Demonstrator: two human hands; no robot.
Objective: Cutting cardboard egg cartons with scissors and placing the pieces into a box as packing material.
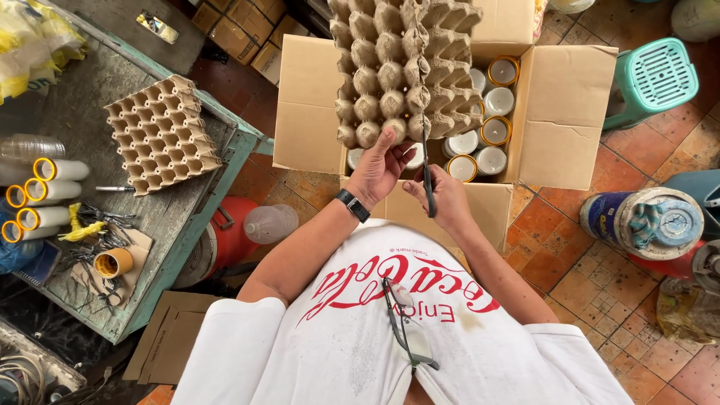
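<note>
Seen from the head camera looking down, the left hand (377,166) pinches the near edge of a grey-brown pulp egg tray (397,67), thumb on top and fingers curled beneath it, holding the tray up over an open cardboard box (559,112). The tray is moulded paper fibre, rough and matte, with rows of rounded cups and peaked ridges. The right hand (442,196) is closed around the handles of a pair of dark scissors (427,176), whose thin blades point away from the person and stand in a slit running up through the tray's near edge. A black band sits on the left wrist.

The box has four flaps spread outward and sits on a floor of worn orange tiles. Inside it, on the right side, about eight white cylinders with yellow rims (495,129) stand upright, partly hidden by the tray.

To the left is a worn workbench (187,225) with a teal-painted edge. On it lies one stack of egg trays (163,133) of the same pulp, four white rolls with yellow ends (45,196) lying side by side, and one short yellow-rimmed tube (113,262) among dark wire scraps. At far right stands a teal plastic stool (652,79), and nearer, one round can with a cloth on top (645,221).
</note>
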